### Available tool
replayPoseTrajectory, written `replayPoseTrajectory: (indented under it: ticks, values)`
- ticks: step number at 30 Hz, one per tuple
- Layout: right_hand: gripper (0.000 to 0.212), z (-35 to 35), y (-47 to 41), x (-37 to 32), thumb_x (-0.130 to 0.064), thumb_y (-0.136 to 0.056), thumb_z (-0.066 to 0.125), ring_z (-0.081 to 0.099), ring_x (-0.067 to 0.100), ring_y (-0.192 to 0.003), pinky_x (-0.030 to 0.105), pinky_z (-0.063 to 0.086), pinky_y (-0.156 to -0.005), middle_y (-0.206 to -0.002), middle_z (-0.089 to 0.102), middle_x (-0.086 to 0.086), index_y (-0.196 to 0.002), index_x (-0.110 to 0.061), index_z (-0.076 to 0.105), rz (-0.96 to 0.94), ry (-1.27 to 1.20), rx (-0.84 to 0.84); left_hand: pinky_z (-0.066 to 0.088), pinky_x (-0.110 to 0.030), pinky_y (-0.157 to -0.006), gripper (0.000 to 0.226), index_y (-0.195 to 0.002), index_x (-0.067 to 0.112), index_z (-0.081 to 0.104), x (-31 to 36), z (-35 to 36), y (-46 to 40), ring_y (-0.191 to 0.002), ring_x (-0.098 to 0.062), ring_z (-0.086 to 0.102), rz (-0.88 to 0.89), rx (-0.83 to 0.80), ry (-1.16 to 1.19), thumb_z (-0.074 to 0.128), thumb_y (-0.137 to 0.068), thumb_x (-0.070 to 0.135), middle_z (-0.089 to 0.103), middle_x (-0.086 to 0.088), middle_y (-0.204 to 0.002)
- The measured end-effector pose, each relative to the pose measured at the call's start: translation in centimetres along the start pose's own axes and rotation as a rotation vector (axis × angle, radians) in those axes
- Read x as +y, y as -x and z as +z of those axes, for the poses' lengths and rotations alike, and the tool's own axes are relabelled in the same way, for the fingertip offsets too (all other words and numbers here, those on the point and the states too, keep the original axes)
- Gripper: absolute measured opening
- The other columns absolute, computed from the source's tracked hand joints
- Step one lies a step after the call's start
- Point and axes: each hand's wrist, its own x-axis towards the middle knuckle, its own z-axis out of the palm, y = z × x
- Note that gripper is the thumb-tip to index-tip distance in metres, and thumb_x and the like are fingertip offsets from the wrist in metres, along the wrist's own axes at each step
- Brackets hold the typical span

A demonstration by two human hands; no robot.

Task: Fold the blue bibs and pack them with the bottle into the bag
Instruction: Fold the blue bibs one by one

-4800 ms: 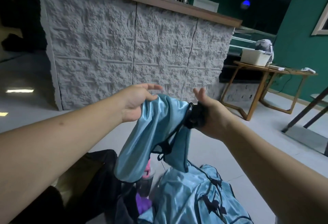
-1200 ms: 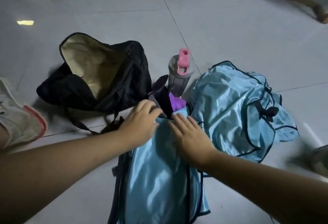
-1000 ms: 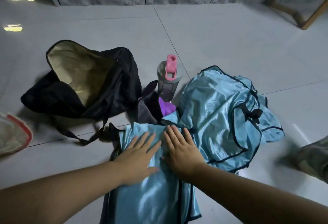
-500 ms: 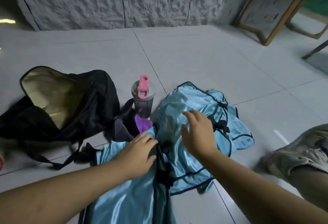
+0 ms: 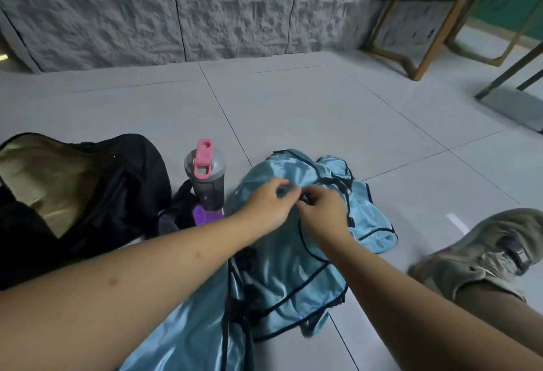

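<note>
a: our bag lies open and holds neither bibs nor the bottle, which stands beside it on the floor.
b: both grips, left hand and right hand, pinch the crumpled bib. we've packed nothing.

Both hands are leaving the flattened bib near the body, where they were pressing side by side a second ago, and are reaching over to the crumpled pile of bibs further right. The left hand, half a second ago resting on the near bib, is now pinching the top of that pile. The right hand, then hovering open above the pile, is now curling its fingers onto the dark trim there, almost touching the left. A shoe is coming further into sight at the right edge.
</note>
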Motion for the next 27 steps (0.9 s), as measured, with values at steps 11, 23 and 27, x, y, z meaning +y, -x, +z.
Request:
replayPoseTrajectory:
  ticks: [11,23,27]
  values:
    - [0.035,2.5,3.8,-2.1,-0.054,-0.091,0.057,0.066,0.006,-0.080,0.027,0.053,-0.075,-0.086,0.073,-0.009,-0.101,-0.025,0.074,-0.355,-0.089,-0.171,0.060,-0.053,-0.090,0.024,-0.100,0.012,0.076,-2.5,-6.6,-1.6,-0.096,-0.039,0.074,-0.225,0.013,0.155,0.071,-0.086,-0.006,0.078,-0.017,-0.094]
    - [0.046,3.5,1.0,0.6,-0.042,-0.101,0.054,0.064,0.019,-0.105,0.035,0.053,-0.089,-0.125,0.067,-0.001,-0.142,-0.022,0.054,0.025,0.128,-0.261,0.062,-0.040,-0.084,0.034,-0.132,0.010,0.063,1.2,-13.9,-0.1,-0.101,-0.030,0.074,-0.138,-0.105,0.765,0.057,-0.099,0.017,0.073,-0.017,-0.119]
    - [0.042,3.5,0.0,-1.1,-0.048,-0.095,0.061,0.067,0.018,-0.095,0.032,0.052,-0.077,-0.108,0.070,-0.002,-0.128,-0.022,0.062,0.108,0.027,-0.205,0.064,-0.041,-0.079,0.035,-0.119,0.016,0.074,5.5,-15.4,0.8,-0.097,-0.028,0.076,-0.067,-0.186,0.923,0.060,-0.089,0.025,0.075,-0.013,-0.113]
